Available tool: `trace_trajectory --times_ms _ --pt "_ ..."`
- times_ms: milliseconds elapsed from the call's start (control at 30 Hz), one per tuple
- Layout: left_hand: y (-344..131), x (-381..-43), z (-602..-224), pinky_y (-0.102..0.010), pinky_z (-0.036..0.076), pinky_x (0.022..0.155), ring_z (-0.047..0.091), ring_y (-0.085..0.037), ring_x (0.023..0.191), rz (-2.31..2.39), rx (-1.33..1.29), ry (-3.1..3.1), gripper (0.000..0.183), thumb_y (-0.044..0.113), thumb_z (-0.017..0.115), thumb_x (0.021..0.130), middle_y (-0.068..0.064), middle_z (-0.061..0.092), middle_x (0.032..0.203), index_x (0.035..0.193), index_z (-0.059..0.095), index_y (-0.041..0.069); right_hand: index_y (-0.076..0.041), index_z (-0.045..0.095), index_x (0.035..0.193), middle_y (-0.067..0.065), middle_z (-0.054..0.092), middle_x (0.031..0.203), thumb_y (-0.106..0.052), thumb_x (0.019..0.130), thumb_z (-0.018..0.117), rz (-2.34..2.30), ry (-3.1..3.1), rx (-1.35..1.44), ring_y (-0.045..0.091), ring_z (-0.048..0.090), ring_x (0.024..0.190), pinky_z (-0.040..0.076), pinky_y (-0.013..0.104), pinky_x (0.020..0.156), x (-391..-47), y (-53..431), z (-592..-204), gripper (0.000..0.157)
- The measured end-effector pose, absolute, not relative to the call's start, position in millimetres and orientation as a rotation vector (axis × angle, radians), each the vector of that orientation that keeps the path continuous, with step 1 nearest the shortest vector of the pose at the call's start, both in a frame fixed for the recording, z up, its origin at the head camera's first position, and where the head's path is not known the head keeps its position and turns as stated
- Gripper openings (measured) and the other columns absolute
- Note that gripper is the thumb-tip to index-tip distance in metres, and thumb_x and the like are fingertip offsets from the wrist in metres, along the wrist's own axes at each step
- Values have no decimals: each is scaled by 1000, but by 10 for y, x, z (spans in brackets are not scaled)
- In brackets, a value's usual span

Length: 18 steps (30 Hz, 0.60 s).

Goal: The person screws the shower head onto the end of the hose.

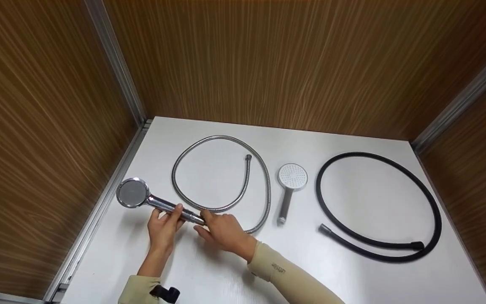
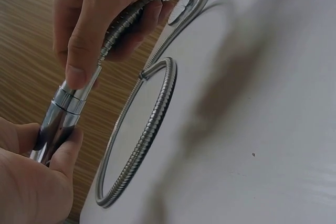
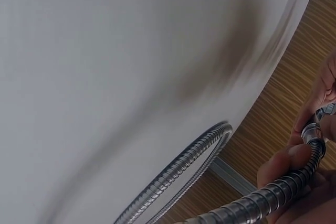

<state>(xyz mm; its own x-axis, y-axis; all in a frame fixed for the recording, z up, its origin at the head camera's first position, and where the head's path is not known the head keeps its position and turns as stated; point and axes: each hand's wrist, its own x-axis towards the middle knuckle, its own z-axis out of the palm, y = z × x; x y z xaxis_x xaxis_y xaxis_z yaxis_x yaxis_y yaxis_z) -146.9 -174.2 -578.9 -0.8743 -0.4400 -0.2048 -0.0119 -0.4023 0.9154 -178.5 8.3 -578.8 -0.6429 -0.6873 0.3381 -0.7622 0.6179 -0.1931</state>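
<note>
My left hand [image 1: 163,230] grips the handle of a chrome shower head [image 1: 158,202], whose round face points up at the left of the table. At the handle's lower end, my right hand [image 1: 226,231] pinches the end fitting of a silver metal shower hose [image 1: 174,169]. In the left wrist view the hose's fitting [image 2: 71,92] meets the handle end in line, with the right thumb and fingers around it. From there the ribbed hose [image 3: 247,206] runs back under the right hand and loops over the table. Its other end lies loose inside the loop.
A second shower head [image 1: 292,176], white-faced with a grey handle, lies at mid-table. To its right a black hose [image 1: 439,219] is coiled in a wide loop. The white table [image 1: 226,283] is walled by wood-grain panels [image 1: 268,63] at the back and sides.
</note>
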Motion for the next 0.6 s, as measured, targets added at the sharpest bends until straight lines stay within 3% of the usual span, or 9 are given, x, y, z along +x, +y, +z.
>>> trace_trajectory --times_ms 333,600 --pt "-1751 -1481 -5798 -24 68 82 75 -9 84 -2351 607 -1546 35 1 69 100 -5 76 90 125 47 -7 -10 53 105 -7 48 61 -35 105 66 468 -2527 1171 6 33 50 36 28 37 -1786 74 -5816 29" --pt "-1723 -1486 -5833 -26 68 84 76 -10 85 -2348 603 -1544 32 0 69 100 -4 76 90 123 48 -5 -10 53 103 -3 54 62 -34 106 64 441 -2537 1179 9 39 49 40 32 38 -1798 79 -5862 27"
